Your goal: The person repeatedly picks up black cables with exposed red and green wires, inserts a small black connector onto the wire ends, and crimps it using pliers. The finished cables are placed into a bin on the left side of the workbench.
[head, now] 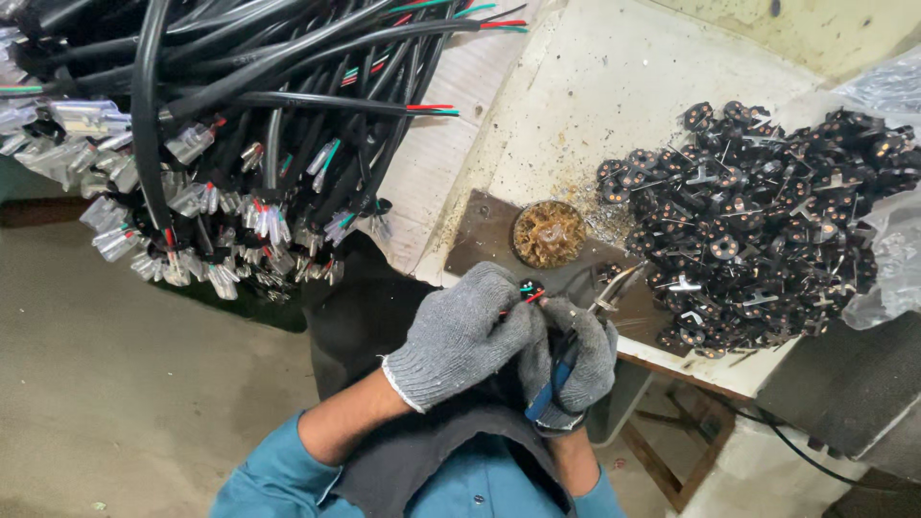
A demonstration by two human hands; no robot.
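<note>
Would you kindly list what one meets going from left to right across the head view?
Bundle of black cables → left hand → round dish of brownish tangle → right hand gripping blue-handled pliers → heap of small black parts.

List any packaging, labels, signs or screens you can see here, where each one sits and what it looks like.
Clear plastic bag: right edge of the bench, crumpled and open, spilling small black round parts.
Clear plastic sleeves: upper left, on the ends of the black cables, small, flat, see-through.
No labels, signs or screens visible.
</note>
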